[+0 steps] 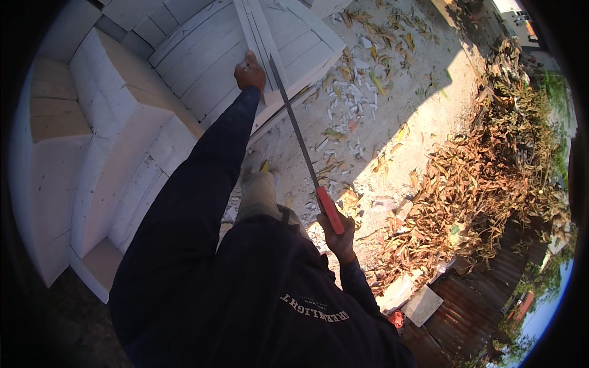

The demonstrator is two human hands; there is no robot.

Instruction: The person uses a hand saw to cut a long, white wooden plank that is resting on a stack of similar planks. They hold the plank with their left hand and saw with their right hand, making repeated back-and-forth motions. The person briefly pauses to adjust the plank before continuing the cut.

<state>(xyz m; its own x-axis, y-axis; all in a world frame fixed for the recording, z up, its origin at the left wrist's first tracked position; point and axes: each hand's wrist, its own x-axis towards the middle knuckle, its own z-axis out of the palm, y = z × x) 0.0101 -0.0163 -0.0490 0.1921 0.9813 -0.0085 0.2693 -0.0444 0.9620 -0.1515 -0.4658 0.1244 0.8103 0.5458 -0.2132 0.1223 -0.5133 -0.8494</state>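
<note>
My right hand [341, 234] is wrapped round the red handle [329, 210] of a handsaw. The saw's long dark blade [296, 126] points forward and slightly left, its far end over a narrow white strip [255, 27] of block material. This strip lies lengthwise on a stack of white blocks [205, 64]. At the strip's near left side, my left hand [250, 72] is closed against it with the arm stretched out. What lies beneath the left fingers is hidden. Whether the blade touches the strip I cannot tell.
More white blocks [123, 80] are piled in steps on the left. White chips [362, 92] and leaves litter the sandy ground. A heap of dry brown leaves [472, 184] lies to the right, with rusty corrugated sheets [485, 288] and a pale slab [423, 305] nearer me.
</note>
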